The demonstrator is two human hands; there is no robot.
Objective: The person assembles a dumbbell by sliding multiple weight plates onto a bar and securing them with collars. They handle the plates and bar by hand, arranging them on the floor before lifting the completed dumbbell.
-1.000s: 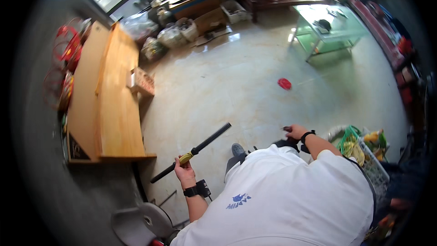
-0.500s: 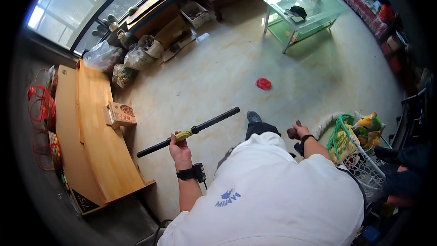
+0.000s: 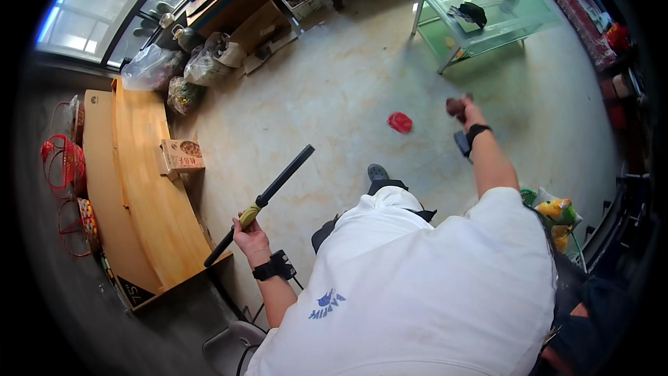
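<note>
My left hand is closed around the yellow-green middle of a long black rod. The rod's upper part is ribbed, and it tilts up to the right, with its lower end near the wooden panel's corner. Out in front, beyond the red bag on the floor, my right hand is stretched forward with its fingers round a small dark brown object. That object's kind is not clear. A crumpled red plastic bag lies on the floor to the left of my right hand.
Ahead stands a glass table with a black item on it. On the left are a wooden panel and a small carton. Filled plastic bags sit by the window. A grey chair is behind my left arm.
My right hand has reached forward and up from near my lap, carrying the brown object. My left hand has shifted slightly left, and the rod now tilts more steeply.
</note>
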